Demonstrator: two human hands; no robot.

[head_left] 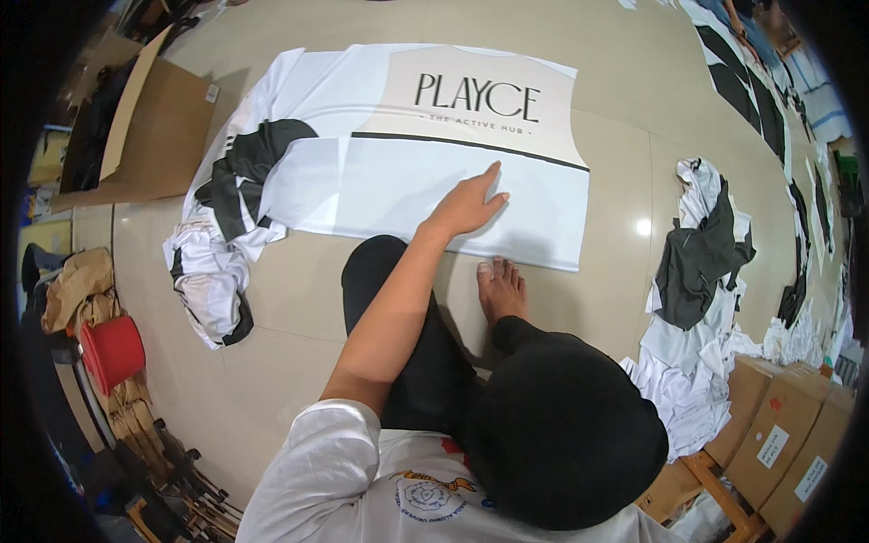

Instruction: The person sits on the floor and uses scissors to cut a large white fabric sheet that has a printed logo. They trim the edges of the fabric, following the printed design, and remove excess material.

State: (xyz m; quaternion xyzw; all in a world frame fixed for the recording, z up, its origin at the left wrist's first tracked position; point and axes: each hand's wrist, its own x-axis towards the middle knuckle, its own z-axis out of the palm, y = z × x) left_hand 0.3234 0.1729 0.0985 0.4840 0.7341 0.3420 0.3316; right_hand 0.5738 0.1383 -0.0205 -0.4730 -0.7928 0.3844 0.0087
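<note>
A white fabric panel (434, 185) lies spread on the floor ahead of me, with a cream printed section (489, 86) at its far right and a dark stripe (407, 138) across it. My left hand (463, 206) is over its lower part, fingertips near the stripe. The index finger stretches forward and the thumb stands apart from it; nothing is held. Whether the fingertips press on the cloth I cannot tell. A bunched dark and white piece of cloth (258, 154) overlaps the panel's left end. My right hand does not show.
My bare foot (502, 288) is beside the panel's near edge, below my bent black-clad knees (566, 425). Crumpled white and dark cloths (692, 262) lie at right, near cardboard boxes (769, 434). An open carton (154, 136) and red stool-like object (113, 353) stand at left.
</note>
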